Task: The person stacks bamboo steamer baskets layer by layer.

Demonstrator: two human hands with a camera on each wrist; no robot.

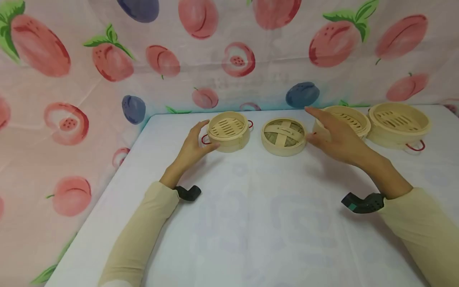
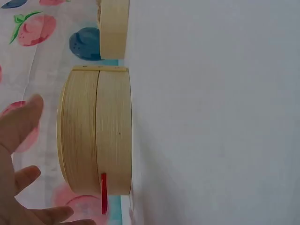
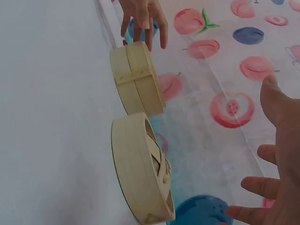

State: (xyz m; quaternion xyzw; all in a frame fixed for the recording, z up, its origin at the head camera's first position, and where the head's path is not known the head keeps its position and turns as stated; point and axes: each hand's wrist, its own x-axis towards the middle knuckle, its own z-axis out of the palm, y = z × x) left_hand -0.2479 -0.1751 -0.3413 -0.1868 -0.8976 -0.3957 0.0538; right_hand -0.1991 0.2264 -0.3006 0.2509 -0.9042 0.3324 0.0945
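Note:
At the left of the row stands a round bamboo steamer basket (image 1: 229, 140) with a slatted top and red loop handles. My left hand (image 1: 193, 146) is at its left side, thumb and fingers spread; the left wrist view shows this hand (image 2: 7, 185) apart from the basket wall (image 2: 96, 131). Right of it sits a bamboo steamer lid (image 1: 285, 149) with crossed strips on top. Beside the lid hovers my right hand (image 1: 338, 137), fingers extended and holding nothing. In the right wrist view that hand (image 3: 288, 154) is apart from the lid (image 3: 138, 168).
Behind my right hand stands another slatted steamer basket (image 1: 349, 113), partly hidden. A larger steamer basket (image 1: 394, 135) with a red handle adjoins it at the far right. All stand on a white tabletop (image 1: 251, 219), before a fruit-printed cloth (image 1: 272, 52).

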